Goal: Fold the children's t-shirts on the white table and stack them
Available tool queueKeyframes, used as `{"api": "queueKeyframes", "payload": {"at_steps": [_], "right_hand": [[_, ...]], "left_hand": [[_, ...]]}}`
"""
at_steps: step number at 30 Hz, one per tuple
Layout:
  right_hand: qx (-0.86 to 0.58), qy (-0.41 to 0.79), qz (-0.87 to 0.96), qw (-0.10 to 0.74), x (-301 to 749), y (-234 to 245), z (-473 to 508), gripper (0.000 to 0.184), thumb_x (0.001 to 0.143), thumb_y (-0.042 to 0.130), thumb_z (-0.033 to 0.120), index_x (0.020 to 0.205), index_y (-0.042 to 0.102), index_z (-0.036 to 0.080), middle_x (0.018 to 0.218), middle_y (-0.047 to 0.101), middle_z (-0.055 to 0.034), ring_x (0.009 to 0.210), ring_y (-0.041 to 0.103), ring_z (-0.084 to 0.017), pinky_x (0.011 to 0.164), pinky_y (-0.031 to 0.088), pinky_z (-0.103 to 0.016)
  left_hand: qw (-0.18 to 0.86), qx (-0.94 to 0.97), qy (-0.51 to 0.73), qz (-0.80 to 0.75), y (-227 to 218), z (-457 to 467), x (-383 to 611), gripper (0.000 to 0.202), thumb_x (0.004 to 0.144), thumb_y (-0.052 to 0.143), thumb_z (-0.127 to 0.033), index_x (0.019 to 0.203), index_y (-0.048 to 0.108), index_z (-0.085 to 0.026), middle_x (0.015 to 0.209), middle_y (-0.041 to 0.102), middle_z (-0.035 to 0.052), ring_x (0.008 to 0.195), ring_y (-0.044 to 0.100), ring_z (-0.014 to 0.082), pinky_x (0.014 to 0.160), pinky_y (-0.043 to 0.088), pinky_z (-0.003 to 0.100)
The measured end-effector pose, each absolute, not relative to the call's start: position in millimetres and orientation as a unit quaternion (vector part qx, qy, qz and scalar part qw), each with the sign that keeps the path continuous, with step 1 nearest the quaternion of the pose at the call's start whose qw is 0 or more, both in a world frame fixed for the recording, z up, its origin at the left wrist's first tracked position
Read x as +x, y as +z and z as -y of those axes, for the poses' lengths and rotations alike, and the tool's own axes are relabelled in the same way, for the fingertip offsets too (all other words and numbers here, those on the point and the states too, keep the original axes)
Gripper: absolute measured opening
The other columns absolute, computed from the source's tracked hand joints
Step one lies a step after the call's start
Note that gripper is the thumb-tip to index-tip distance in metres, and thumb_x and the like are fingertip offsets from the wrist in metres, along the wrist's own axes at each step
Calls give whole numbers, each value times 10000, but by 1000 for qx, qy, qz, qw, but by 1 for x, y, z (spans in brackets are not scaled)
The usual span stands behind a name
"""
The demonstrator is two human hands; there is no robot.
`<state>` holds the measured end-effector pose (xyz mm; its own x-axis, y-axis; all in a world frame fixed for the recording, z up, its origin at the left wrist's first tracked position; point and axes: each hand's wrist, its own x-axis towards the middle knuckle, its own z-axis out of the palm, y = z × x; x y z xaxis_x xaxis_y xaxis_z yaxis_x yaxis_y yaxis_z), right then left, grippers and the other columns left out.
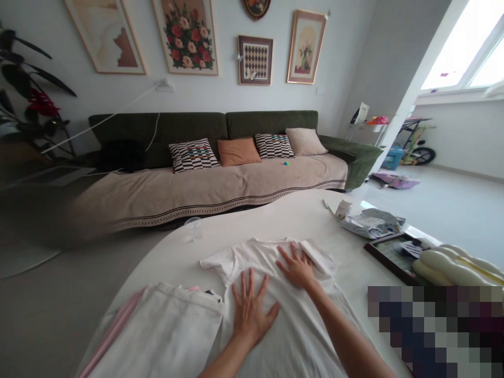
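Note:
A white T-shirt lies spread on the white table, its neckline pointing away from me and its lower end running out of view. My left hand rests flat on the shirt's left half with the fingers spread. Higher up, near the right shoulder, my right hand presses on the fabric, fingers apart. The right sleeve looks folded or bunched beside that hand. Left of the shirt is a stack of folded clothes, with white cloth on top and a pink edge below.
On the white table stand a clear cup and a small white container. Right of them lie a silver plastic bag and a dark-rimmed tray beside a puffy cream object. A green sofa stands behind.

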<state>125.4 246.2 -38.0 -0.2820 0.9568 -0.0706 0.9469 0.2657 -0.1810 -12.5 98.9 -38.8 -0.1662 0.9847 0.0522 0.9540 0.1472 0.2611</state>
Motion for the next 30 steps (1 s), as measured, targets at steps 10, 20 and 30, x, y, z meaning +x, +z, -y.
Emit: {"api": "queueKeyframes", "payload": {"at_steps": [10,20,30], "right_hand": [[-638,78,765,27,122,-31,-266,679,835,126,617,1393,159,231,1454,134,-111,1311,54,-348,972,159,-551],[-617,70,784,34,121,-34,-289,454,913,166,355,1316,328,224,1382,327,-74,1248,273,-242,914,322,-446],[-585,54,807,57,118,-23,-322,358,865,296,182,1075,573,267,1083,509,-93,1008,444,-221,735,376,-320]], "left_hand": [[68,641,132,-753,-43,-100,-13,741,718,335,-713,1357,232,-352,1471,96,36,1323,-16,340,1006,1,595],[70,634,125,-760,-40,-99,-11,709,732,328,-704,1352,216,-381,1472,86,26,1323,-22,335,1014,-3,583],[107,635,143,-752,-29,-95,-14,717,730,255,-734,1353,193,-385,1474,69,13,1325,-10,327,1017,8,582]]}}
